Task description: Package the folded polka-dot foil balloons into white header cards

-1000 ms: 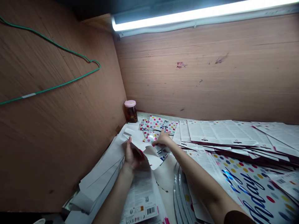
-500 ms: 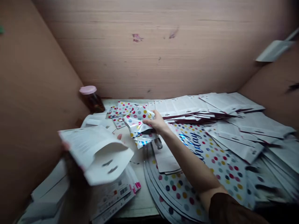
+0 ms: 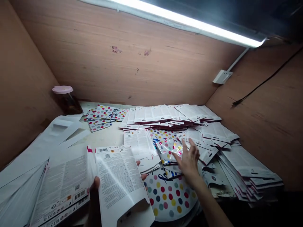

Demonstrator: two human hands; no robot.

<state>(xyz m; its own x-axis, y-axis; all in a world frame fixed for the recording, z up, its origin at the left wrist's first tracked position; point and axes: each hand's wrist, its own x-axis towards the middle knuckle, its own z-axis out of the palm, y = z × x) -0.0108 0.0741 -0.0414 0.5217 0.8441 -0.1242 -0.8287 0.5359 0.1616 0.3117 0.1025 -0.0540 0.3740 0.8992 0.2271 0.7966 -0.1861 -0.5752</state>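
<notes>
My left hand (image 3: 96,184) grips a white printed packaging sleeve (image 3: 120,183) at the near edge of the table, thumb on its left edge and fingertips showing past its right edge. My right hand (image 3: 188,157) hovers with fingers spread over a folded, shiny polka-dot foil balloon (image 3: 168,149) that lies on the pile; it holds nothing. Beneath lies a round polka-dot balloon (image 3: 169,198) with blue lettering.
Several white printed sleeves (image 3: 163,113) are fanned out across the back and right (image 3: 239,164). Folded dotted balloons (image 3: 101,115) lie at the back left by a pink-lidded jar (image 3: 65,99). More sleeves (image 3: 59,186) lie at the left. Wooden walls enclose three sides; a wall socket (image 3: 222,76) sits at the right.
My right hand carried the folded balloon from the back left to the middle and let it go. My left hand brought the sleeve down toward me. The view swung right.
</notes>
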